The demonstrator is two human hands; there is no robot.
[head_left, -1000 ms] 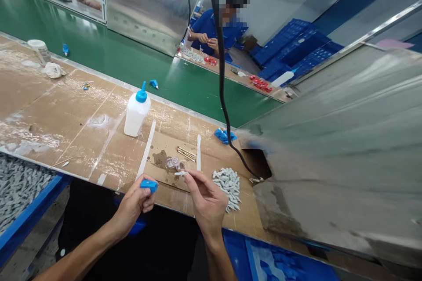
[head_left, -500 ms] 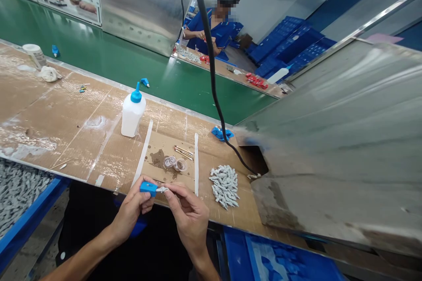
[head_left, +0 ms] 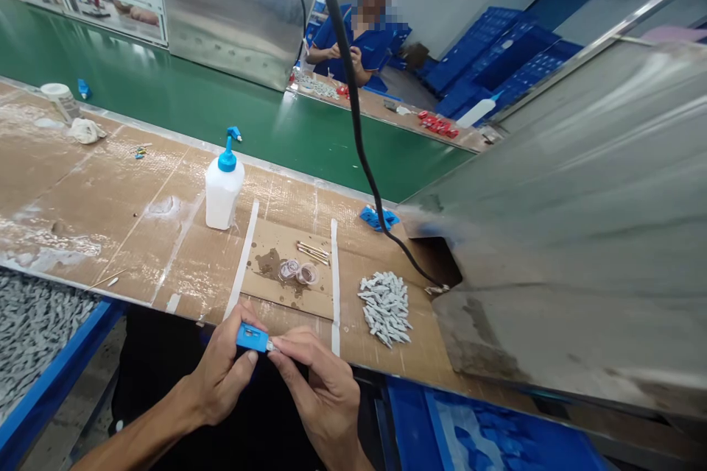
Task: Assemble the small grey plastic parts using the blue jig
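In front of my waist, at the table's near edge, my left hand (head_left: 224,368) is closed on a blue plastic housing (head_left: 252,338) with a slot in its upper face. My right hand (head_left: 320,383) pinches a small grey plastic piece (head_left: 270,346) at the housing's right end. Only a bit of that piece shows between the fingertips and the housing. Beyond the hands lies a stained cardboard sheet (head_left: 314,300) bearing two small clear cups (head_left: 298,272) and several cotton swabs (head_left: 314,251). A heap of grey plastic pieces (head_left: 385,309) lies to the right.
A white squeeze bottle (head_left: 224,195) with a blue nozzle stands behind the sheet. Blue parts (head_left: 378,218) lie near a hanging black cable (head_left: 359,132). A green belt (head_left: 248,107) runs behind; a co-worker (head_left: 353,37) sits across it. Metal panelling (head_left: 574,235) bounds the right.
The blue housing has turned and dropped slightly, showing its slot. Less of the grey piece is visible between housing and fingers. Blue parts on the green belt have shifted left.
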